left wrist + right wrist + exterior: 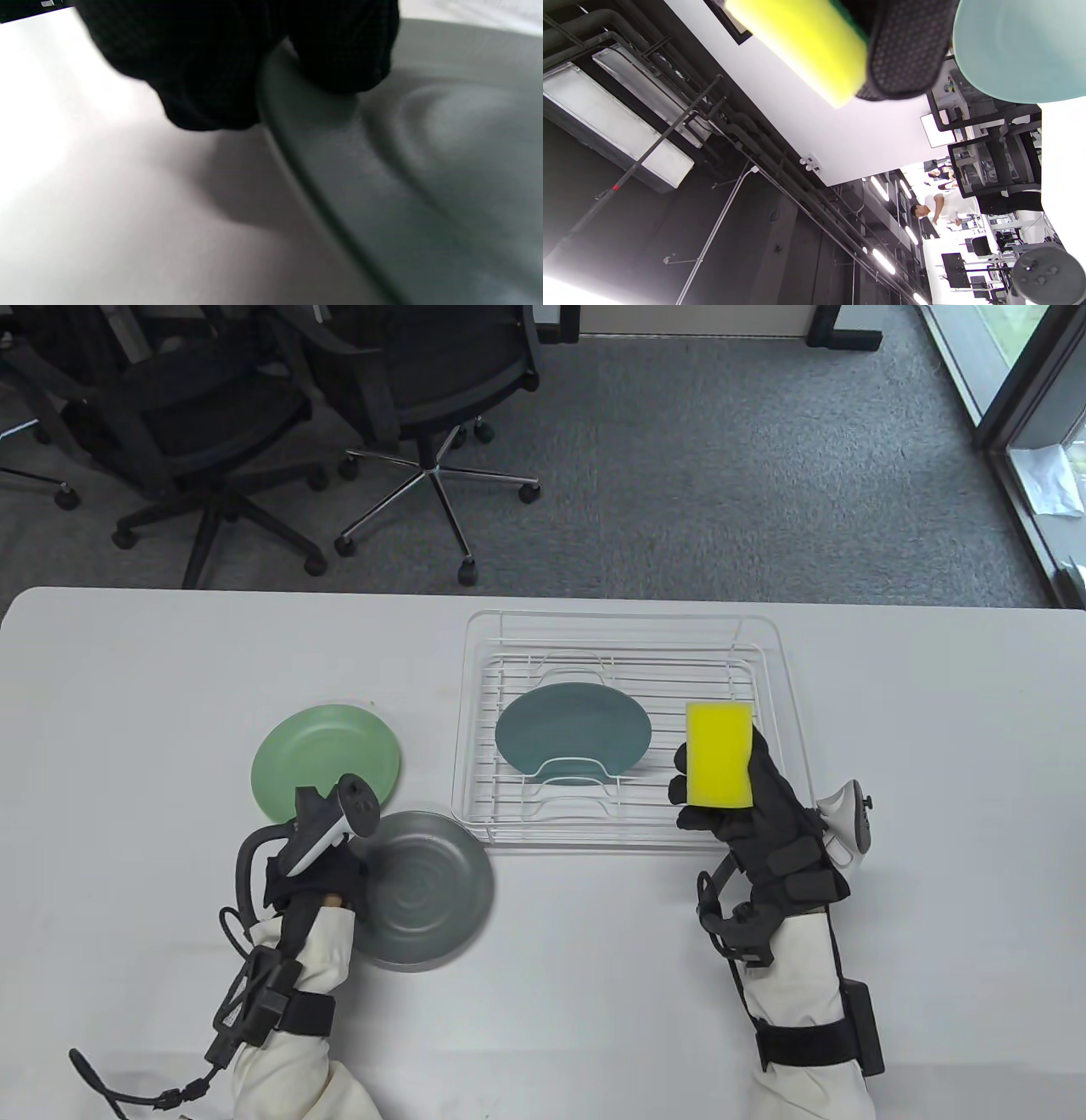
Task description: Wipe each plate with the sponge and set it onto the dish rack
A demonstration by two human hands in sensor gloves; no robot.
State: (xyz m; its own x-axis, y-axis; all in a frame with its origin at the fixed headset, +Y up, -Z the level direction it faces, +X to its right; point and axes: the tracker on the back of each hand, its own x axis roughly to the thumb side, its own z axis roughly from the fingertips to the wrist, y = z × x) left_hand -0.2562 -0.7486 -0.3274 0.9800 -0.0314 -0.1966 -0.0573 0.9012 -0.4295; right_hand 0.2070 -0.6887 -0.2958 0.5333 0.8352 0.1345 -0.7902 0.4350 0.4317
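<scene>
Left of the rack (628,729), the left hand (318,878) grips the grey plate (424,891) by its left rim. From the left wrist, the thumb (343,46) lies curled on top of the rim while the other fingers (191,76) wrap down outside the edge toward the table (106,212), so the rim runs between thumb and fingers. The plate's far side looks blurred from above, and I cannot tell whether it rests flat or is tilted up. Just up-left of the grey plate, and left of the rack, the green plate (327,763) lies flat on the table, apart from the hand.

At the rack's front right corner, the right hand (755,814) holds the yellow sponge (719,755) upright, its broad yellow face toward the camera. Fingertips (679,789) curl round the sponge's left edge and the rest of the hand backs its right side, so the sponge is clamped between them. The right wrist camera shows a dark green layer behind the yellow, under a fingertip (903,51).

Inside the rack, the teal plate (573,734) leans in the wire holder near the middle, left of the sponge and untouched by either hand.
</scene>
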